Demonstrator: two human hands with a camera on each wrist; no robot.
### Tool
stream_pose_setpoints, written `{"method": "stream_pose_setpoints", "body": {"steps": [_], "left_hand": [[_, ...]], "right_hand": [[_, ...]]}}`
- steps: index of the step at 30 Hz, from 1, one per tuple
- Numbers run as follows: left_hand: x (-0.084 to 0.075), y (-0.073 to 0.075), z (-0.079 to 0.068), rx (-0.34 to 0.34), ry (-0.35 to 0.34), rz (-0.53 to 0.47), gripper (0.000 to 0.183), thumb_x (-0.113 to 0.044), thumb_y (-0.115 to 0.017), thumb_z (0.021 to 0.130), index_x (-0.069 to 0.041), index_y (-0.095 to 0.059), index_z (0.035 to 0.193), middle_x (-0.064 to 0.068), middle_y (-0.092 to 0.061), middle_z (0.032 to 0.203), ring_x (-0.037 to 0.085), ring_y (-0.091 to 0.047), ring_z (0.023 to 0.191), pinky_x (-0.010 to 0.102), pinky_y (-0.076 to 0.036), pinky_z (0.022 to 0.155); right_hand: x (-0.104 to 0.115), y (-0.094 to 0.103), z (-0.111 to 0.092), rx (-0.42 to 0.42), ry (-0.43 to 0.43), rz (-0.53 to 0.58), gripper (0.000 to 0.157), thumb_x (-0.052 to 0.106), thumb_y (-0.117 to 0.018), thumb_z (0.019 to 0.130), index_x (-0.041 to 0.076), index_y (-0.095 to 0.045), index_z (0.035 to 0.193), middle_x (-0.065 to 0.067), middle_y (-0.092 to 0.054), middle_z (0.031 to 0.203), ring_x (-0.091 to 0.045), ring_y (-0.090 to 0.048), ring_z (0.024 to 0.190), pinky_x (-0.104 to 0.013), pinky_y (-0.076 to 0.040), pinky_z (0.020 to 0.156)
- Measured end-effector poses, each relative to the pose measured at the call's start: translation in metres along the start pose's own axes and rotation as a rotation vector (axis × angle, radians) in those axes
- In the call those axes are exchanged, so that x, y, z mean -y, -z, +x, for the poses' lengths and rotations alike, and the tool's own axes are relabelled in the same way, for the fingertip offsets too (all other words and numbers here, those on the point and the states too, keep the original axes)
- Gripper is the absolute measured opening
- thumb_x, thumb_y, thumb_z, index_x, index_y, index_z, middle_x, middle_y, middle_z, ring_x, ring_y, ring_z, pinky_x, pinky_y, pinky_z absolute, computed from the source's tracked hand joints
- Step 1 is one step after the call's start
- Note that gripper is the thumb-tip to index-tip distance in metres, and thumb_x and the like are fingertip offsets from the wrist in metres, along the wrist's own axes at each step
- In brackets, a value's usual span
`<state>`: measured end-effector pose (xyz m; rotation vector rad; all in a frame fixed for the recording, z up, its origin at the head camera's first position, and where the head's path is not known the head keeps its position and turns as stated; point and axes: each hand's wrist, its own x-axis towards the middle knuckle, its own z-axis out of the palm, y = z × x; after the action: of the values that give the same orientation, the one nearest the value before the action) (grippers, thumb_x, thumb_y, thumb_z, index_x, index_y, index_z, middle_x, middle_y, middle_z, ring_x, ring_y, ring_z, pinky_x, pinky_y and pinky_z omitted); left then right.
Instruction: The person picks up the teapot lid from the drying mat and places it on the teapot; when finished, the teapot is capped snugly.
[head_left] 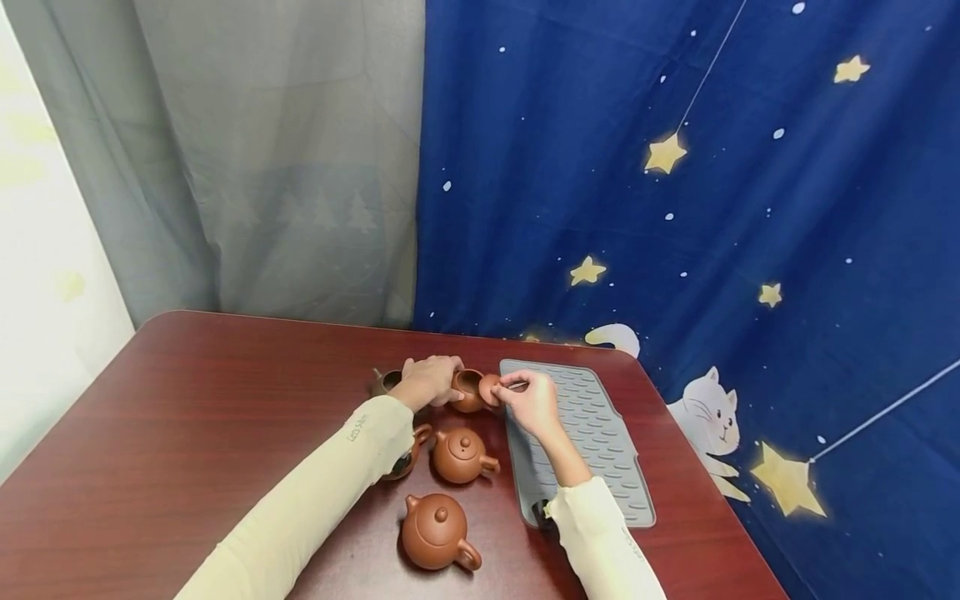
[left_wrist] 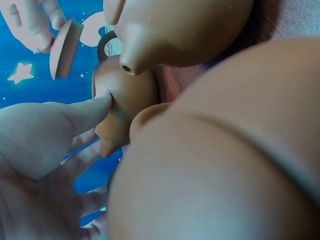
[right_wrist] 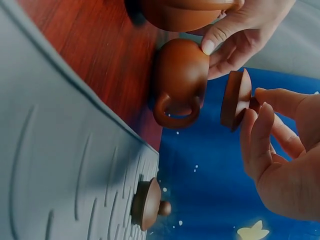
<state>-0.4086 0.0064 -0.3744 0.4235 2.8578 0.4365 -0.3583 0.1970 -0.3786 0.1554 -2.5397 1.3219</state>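
A brown clay teapot stands uncovered beside the grey mat, its dark inside showing. My left hand holds it from the left, the thumb at its rim and the other fingers on the far side. My right hand pinches a round lid by its knob. In the right wrist view the lid is tilted on edge, apart from the teapot's opening. Left of my left hand is another uncovered teapot, partly hidden by that hand.
Two lidded teapots stand nearer on the dark red table. Another teapot is half covered by my left sleeve. A second lid lies on the grey mat, under my right forearm's side.
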Motion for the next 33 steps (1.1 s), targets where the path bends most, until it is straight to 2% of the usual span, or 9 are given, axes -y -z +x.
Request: {"method": "stream_pose_setpoints", "body": {"steps": [6, 16, 20, 25, 33], "left_hand": [[-0.002, -0.001, 0.001, 0.002, -0.006, -0.005, 0.052, -0.041, -0.071, 0.090, -0.024, -0.054, 0.136, 0.003, -0.059, 0.134, 0.025, -0.052, 0.125, 0.051, -0.034, 0.100], [0.005, -0.003, -0.008, -0.001, -0.013, -0.002, 0.053, -0.040, -0.072, 0.090, -0.022, -0.054, 0.137, 0.005, -0.058, 0.135, 0.026, -0.051, 0.126, 0.053, -0.035, 0.099], [0.005, -0.003, -0.006, -0.011, -0.017, -0.002, 0.054, -0.040, -0.072, 0.090, -0.022, -0.053, 0.138, 0.005, -0.058, 0.136, 0.026, -0.051, 0.126, 0.053, -0.034, 0.099], [0.003, -0.002, -0.003, -0.014, -0.018, 0.007, 0.058, -0.041, -0.072, 0.090, -0.023, -0.052, 0.141, 0.006, -0.057, 0.138, 0.026, -0.051, 0.128, 0.053, -0.034, 0.100], [0.001, -0.001, -0.001, -0.008, -0.013, 0.006, 0.061, -0.042, -0.071, 0.090, -0.022, -0.050, 0.143, 0.007, -0.056, 0.140, 0.027, -0.050, 0.130, 0.055, -0.032, 0.103]], "right_hand": [[-0.002, -0.006, 0.006, 0.002, -0.013, 0.021, 0.009, 0.009, -0.082, 0.080, 0.004, -0.076, 0.085, -0.010, -0.073, 0.077, -0.013, -0.066, 0.055, -0.029, -0.051, 0.047], [-0.001, -0.021, 0.011, 0.024, -0.044, 0.059, 0.009, 0.006, -0.080, 0.082, 0.002, -0.075, 0.087, -0.014, -0.074, 0.081, -0.036, -0.072, 0.067, -0.029, -0.054, 0.049], [0.000, -0.025, 0.015, 0.012, -0.030, 0.062, 0.009, 0.006, -0.080, 0.082, 0.002, -0.075, 0.087, -0.014, -0.074, 0.083, -0.035, -0.072, 0.066, -0.031, -0.054, 0.050], [0.002, -0.028, 0.022, 0.029, -0.059, 0.076, 0.008, 0.007, -0.080, 0.082, 0.003, -0.074, 0.087, -0.015, -0.073, 0.079, -0.037, -0.071, 0.066, -0.032, -0.055, 0.050], [0.000, -0.034, 0.027, 0.037, -0.049, 0.052, 0.008, 0.007, -0.080, 0.083, 0.003, -0.075, 0.086, -0.012, -0.073, 0.077, -0.025, -0.070, 0.058, -0.029, -0.054, 0.049]]}}
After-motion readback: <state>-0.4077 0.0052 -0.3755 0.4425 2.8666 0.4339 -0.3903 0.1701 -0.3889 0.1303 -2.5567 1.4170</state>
